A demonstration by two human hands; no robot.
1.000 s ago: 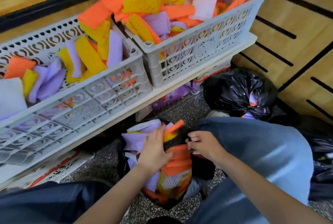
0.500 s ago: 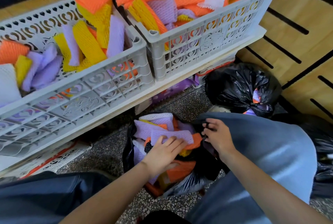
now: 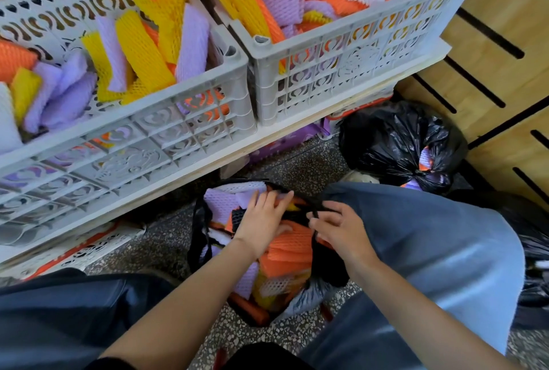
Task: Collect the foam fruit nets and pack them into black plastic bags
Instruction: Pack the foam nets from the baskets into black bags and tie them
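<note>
Left hand [image 3: 264,221] was flat, fingers straight, pressing the foam nets [image 3: 291,250] down into the open black bag [image 3: 197,236] on the floor, while the right hand [image 3: 341,231] pinched the bag's rim. The bag looked pretty stuffed, so I'd guess pushing harder could split the thin plastic or pop nets out the unheld side

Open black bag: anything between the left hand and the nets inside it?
Nothing visible. The left hand presses flat on the foam nets in the black bag; the right hand grips its rim.
</note>
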